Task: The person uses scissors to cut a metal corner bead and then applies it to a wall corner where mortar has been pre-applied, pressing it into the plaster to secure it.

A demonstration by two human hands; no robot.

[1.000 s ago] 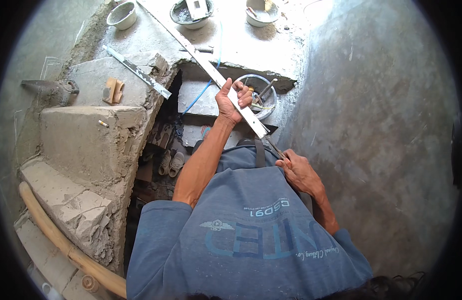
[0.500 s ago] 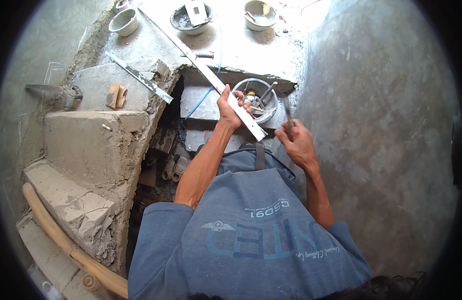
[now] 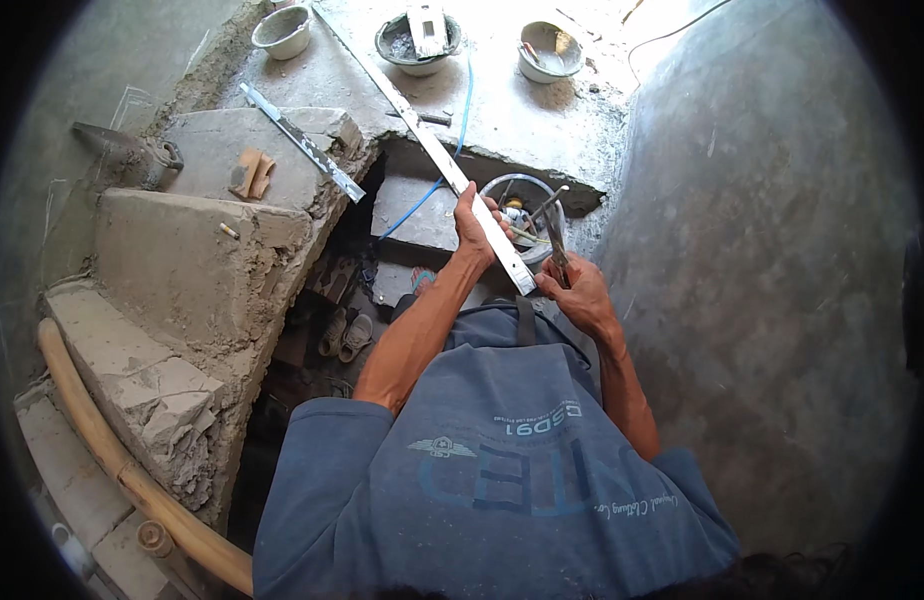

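Both hands are being kept busy above a stairwell of rough concrete. The left hand (image 3: 475, 222) is being closed around a long metal straightedge (image 3: 437, 160), gripped near its lower end, while the upper length of that bar is being carried diagonally up and left across the concrete landing (image 3: 542, 120). The right hand (image 3: 582, 295) is being closed on a thin dark metal tool (image 3: 555, 240), whose tip is being pointed upward just beside the lower end of the straightedge; what kind of tool it is cannot be told. Just beyond the two hands, a grey bucket (image 3: 527, 195) holding several tool handles is being seen at the edge of the landing. A blue hose (image 3: 444, 170) is being trailed from the landing down under the straightedge onto a lower step.

Farther up the landing, a dark bowl (image 3: 414, 45) with a trowel blade lying in it, a pale bowl (image 3: 549, 50) and another pale bowl (image 3: 282, 30) are being left well apart from the hands. On the left, a second, shorter metal bar (image 3: 302, 142) is being rested on a concrete step (image 3: 217, 150), near a small wooden piece (image 3: 250, 175). A thick tan pipe (image 3: 112, 450) is being curved along the lowest steps, and a smooth grey wall (image 3: 762, 280) is being shown on the right
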